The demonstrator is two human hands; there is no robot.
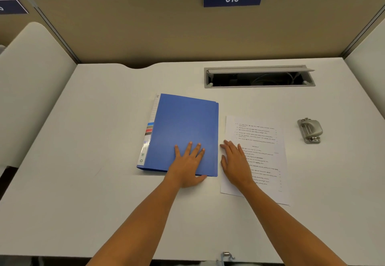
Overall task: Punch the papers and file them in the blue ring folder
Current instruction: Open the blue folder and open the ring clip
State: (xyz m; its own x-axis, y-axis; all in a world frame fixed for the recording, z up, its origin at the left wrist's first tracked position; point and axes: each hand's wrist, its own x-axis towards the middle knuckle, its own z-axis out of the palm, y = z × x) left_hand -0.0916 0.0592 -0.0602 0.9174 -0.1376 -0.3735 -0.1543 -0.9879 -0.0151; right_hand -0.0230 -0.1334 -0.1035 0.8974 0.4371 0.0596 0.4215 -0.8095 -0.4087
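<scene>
While the folder [183, 132] lies closed on the desk [83, 182], the left hand [188, 161] rests flat on its near right corner, fingers spread, gripping nothing. The right hand [236, 162] lies just as flat and open on the papers [260, 140] — just right of the folder, long axis running away from the person. Further right sits the punch [310, 130], well apart — nearer the right hand, which likely carries the papers there first.
</scene>
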